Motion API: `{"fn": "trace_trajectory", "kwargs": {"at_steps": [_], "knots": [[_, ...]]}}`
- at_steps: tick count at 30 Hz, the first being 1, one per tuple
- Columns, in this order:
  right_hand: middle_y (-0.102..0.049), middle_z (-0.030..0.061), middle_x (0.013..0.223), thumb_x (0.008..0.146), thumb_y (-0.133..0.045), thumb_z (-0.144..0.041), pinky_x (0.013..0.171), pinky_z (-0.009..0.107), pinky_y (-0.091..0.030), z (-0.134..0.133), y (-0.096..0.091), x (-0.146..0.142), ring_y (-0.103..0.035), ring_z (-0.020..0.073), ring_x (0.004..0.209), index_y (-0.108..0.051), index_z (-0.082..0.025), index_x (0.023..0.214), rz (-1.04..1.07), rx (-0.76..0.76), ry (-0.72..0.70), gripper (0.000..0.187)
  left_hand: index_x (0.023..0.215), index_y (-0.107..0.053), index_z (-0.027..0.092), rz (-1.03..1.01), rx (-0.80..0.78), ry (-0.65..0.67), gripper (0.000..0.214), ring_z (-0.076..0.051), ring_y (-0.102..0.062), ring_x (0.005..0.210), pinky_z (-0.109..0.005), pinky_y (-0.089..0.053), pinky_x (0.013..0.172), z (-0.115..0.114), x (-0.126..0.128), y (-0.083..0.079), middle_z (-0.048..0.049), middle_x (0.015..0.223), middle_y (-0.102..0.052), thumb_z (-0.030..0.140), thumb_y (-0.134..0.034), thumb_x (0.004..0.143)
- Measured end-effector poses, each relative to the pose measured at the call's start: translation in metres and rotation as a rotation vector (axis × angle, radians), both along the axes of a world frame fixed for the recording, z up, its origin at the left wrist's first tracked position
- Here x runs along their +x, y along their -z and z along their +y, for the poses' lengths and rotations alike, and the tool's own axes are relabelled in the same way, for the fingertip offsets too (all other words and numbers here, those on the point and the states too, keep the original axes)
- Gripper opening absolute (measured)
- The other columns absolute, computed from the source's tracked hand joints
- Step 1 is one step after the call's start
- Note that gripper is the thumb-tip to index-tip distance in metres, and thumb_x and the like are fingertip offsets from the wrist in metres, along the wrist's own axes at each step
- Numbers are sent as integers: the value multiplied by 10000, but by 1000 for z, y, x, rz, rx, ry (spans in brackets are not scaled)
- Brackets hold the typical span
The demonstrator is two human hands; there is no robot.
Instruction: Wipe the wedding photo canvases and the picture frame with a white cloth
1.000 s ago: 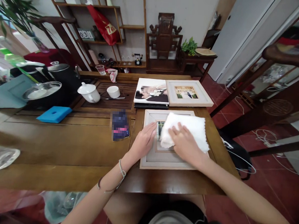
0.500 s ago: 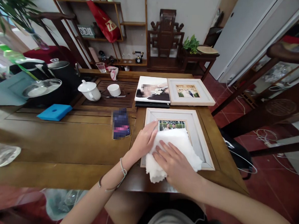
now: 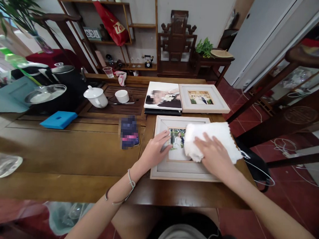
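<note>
A pale wooden picture frame (image 3: 172,170) with a wedding photo lies flat on the brown wooden table (image 3: 65,153) in front of me. My left hand (image 3: 156,151) rests on the frame's left side, fingers spread flat. My right hand (image 3: 214,155) presses flat on a folded white cloth (image 3: 220,132), which covers the right part of the frame and its photo.
Behind the frame lie a second framed photo (image 3: 204,98) and a photo album (image 3: 163,98). A phone (image 3: 128,132) sits left of the frame. Farther left are a white teapot (image 3: 96,97), a cup (image 3: 121,95), a blue sponge (image 3: 58,119) and a kettle (image 3: 46,92). Cables lie on the red floor at right.
My right hand swept the cloth from the frame's top down to its near left corner, then back up to the right side. The left hand stayed on the frame.
</note>
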State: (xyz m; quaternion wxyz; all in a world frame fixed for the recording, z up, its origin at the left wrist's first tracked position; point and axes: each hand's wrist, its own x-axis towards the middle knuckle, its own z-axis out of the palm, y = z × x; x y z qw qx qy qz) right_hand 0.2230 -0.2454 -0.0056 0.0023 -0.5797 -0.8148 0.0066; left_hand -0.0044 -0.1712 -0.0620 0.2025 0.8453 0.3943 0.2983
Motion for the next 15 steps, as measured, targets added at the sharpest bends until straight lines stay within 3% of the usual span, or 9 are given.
{"fn": "trace_trajectory", "kwargs": {"at_steps": [3,6,11,15], "knots": [[-570,173,1384,713,-481,27,1102,564,-322,25,-3,25,-377,385,1377,-576,-63,1289,-13,103,82,590,1221,-630,183,-8,15,5,313,-281,-489,1353,-498,-445,1099,1,0,2,-139,1395,-573,278,-576,928],[-571,210,1369,734,-428,48,1109,528,-308,53,-7,29,-385,362,1377,-550,-14,1297,52,143,57,579,1203,-640,169,-1,15,8,301,-284,-493,1348,-493,-450,1093,1,0,4,-148,1393,-572,242,-594,914],[-524,128,1444,675,-430,61,1161,441,-264,96,-6,-10,-317,261,1428,-539,-80,1345,124,63,-153,694,1172,-645,180,44,6,17,271,-293,-519,1314,-468,-492,1035,0,0,-2,-139,1350,-595,206,-603,906],[-481,127,1477,645,-446,71,1178,530,-230,115,1,-39,-208,289,1466,-539,-103,1363,206,11,-302,744,1091,-664,188,99,-10,-12,202,-280,-627,1124,-421,-545,919,-1,2,-10,-121,1132,-665,201,-615,895]]}}
